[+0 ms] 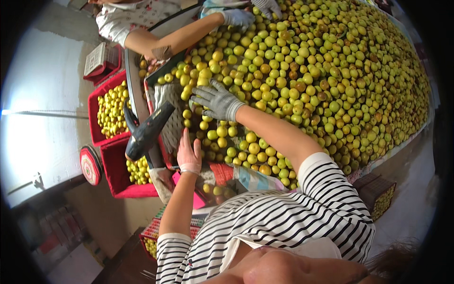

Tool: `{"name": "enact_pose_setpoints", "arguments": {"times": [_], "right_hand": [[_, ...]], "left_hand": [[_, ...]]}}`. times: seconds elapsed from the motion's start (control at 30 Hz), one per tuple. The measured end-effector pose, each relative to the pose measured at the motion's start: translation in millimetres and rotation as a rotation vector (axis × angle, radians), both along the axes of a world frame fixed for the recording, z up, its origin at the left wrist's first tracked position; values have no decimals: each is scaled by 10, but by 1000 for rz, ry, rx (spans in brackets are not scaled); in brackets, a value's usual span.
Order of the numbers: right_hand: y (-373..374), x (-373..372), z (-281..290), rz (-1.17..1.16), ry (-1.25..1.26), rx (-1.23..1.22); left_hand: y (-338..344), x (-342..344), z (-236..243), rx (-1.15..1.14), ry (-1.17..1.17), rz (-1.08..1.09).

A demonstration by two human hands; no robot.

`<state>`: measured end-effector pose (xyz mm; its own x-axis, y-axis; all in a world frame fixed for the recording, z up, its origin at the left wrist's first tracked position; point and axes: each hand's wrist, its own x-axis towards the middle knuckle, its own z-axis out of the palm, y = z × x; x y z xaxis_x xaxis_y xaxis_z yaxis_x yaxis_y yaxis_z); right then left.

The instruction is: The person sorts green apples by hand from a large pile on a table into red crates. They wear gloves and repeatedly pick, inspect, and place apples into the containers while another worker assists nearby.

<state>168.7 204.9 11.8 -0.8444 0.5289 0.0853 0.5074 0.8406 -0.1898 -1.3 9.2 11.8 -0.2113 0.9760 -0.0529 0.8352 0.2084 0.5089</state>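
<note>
A large heap of round green-yellow jujubes (331,71), some with brown patches, covers the sorting table. My right hand (217,102), in a grey knitted glove, lies on jujubes at the heap's left edge with its fingers spread. Nearer to me, my left hand (189,154) has its fingers stretched out beside a few loose jujubes, and a thin clear glove seems to cover it. I see nothing held in it. Left of both hands is a pale textured mat (170,102). A dark hair-dryer-shaped device (149,130) stands over the table's left rim.
Two red crates (123,188) of jujubes stand left of the table, near a red round-topped stool (90,164). Across the table, a co-worker's gloved hands (239,18) touch the heap. A dark crate (378,194) is at the right, and another crate (150,246) lies lower left.
</note>
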Motion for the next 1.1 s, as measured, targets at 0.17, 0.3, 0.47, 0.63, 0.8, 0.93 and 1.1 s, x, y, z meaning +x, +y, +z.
{"name": "enact_pose_setpoints", "arguments": {"times": [0.17,0.3,0.47,0.63,0.8,0.93,1.1], "right_hand": [[861,842,505,-565,16,-5],[1154,1409,71,-844,-310,111],[960,587,95,-752,-240,5],[818,86,-52,-678,-70,43],[702,-402,-323,-530,-25,42],[585,-645,-263,-386,56,-84],[225,-1037,-507,-181,102,1]], "left_hand": [[-56,-3,44,16,22,-19],[62,59,125,-64,-22,-62],[24,39,87,-122,6,-52],[30,22,106,-186,-23,-42],[77,35,176,-210,-14,-57],[91,61,202,-259,-48,-48],[19,35,144,-219,-40,-63]]}}
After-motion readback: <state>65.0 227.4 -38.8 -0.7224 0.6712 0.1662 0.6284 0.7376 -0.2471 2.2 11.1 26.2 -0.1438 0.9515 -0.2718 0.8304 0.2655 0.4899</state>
